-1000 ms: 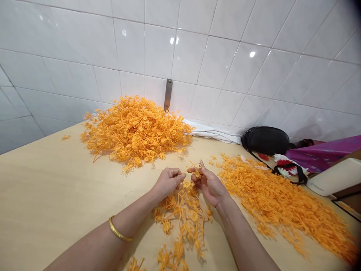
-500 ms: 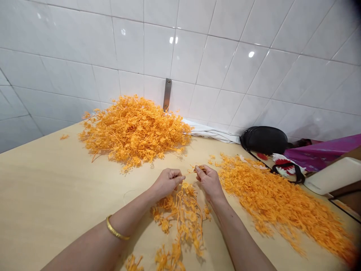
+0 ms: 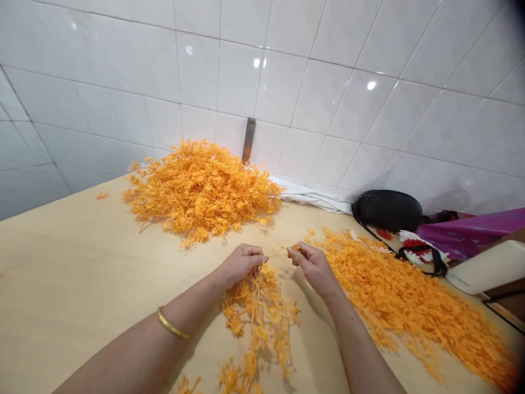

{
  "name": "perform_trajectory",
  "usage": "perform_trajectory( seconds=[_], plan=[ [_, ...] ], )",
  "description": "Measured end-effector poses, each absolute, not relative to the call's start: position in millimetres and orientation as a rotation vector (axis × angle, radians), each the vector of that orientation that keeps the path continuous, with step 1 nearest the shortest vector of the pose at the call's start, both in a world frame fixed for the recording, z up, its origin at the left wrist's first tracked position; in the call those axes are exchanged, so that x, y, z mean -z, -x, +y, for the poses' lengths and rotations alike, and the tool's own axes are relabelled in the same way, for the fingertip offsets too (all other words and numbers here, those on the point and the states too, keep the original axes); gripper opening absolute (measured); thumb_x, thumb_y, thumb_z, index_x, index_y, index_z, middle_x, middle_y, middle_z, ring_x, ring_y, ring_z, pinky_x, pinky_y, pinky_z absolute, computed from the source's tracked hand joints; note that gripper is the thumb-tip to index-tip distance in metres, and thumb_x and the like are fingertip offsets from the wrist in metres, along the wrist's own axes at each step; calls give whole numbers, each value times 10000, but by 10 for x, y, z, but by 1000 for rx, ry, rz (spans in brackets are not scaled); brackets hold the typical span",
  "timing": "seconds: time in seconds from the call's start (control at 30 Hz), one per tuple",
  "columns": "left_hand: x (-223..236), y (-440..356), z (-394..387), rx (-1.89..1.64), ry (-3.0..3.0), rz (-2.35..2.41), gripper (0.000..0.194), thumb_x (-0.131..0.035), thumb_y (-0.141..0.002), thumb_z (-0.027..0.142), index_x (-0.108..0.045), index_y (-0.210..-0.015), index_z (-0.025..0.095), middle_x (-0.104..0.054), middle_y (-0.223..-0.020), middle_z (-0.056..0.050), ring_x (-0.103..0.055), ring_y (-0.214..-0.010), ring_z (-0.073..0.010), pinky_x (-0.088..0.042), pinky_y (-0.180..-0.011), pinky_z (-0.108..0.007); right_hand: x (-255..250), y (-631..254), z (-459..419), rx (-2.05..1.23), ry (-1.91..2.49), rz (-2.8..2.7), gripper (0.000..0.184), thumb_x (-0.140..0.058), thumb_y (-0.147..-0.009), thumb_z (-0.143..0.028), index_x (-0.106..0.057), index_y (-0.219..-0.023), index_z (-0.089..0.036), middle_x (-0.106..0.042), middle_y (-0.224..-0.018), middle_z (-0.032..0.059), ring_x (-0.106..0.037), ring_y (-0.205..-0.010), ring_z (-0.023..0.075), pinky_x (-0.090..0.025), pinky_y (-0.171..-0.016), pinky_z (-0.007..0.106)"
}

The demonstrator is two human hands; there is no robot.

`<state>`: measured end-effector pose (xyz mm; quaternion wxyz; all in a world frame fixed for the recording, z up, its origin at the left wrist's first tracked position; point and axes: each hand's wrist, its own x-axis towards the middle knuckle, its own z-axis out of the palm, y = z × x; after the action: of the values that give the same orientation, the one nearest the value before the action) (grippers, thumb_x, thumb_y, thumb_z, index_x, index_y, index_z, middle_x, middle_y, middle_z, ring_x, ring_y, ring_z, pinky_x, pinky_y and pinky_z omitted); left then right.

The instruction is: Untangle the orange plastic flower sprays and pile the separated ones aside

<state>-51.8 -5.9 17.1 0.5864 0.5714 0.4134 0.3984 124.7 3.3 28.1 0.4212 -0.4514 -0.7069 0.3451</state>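
Observation:
My left hand, with a gold bangle on its forearm, pinches the upper end of a bunch of orange plastic flower stems. The bunch trails down over the table between my forearms, its small flower heads spread toward the near edge. A short gap to the right, my right hand holds thin orange stems between thumb and fingers. Fine orange strands stretch across the gap between the two hands. Exactly where they join the bunch is too small to tell.
A large heap of orange plastic flowers lies at the back by the tiled wall. More orange pieces spread along the right. Beyond them are a black bag, a purple cloth and a cream-coloured object.
My right hand has moved a little to the right, widening the gap from my left hand. The left hand keeps its pinch. The whole view has shifted slightly.

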Motion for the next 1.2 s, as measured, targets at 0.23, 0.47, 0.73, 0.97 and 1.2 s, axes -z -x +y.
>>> perform_trajectory(
  seconds=[0.23,0.47,0.73,0.97,1.2],
  plan=[
    [-128,588,-45,-988,-1317,938,339,-575,-629,371,-375,-457,158,-321,-357,74,-281,-335,-32,-199,-382,-183,-374,-1664,146,-789,1024,-823,287,-655,-516,-436,-481,-545,-210,-405,-424,-69,-351,-402,70,-339,-466,244],
    [-82,542,-18,-1142,-1236,928,287,-539,-689,389,-446,-564,149,-401,-391,63,-379,-393,-47,-297,-460,-177,-354,-1268,-16,-1237,1086,-1056,311,-658,-554,-325,-571,-823,-195,-534,-561,-36,-511,-499,102,-379,-536,255],
    [-56,474,-34,-1180,-1295,987,324,-498,-705,441,-415,-575,157,-435,-410,54,-392,-394,-54,-297,-443,-176,-278,-1111,-73,-1302,1190,-1337,320,-619,-625,-452,-576,-773,-172,-434,-554,-43,-391,-487,77,-307,-476,221],
    [-39,439,-42,-1168,-1322,956,299,-475,-719,413,-417,-584,153,-395,-457,65,-368,-410,-48,-303,-437,-177,-124,-830,-61,-1356,1023,-1464,268,-556,-681,-437,-512,-639,-176,-446,-541,-35,-382,-493,85,-316,-488,222],
    [-60,439,-56,-1109,-1410,1022,301,-466,-720,398,-418,-555,150,-401,-428,56,-371,-409,-58,-293,-436,-184,-107,-936,-13,-1056,1107,-1715,216,-471,-748,-365,-445,-616,-196,-430,-559,-37,-371,-514,100,-285,-502,233]
  ],
)
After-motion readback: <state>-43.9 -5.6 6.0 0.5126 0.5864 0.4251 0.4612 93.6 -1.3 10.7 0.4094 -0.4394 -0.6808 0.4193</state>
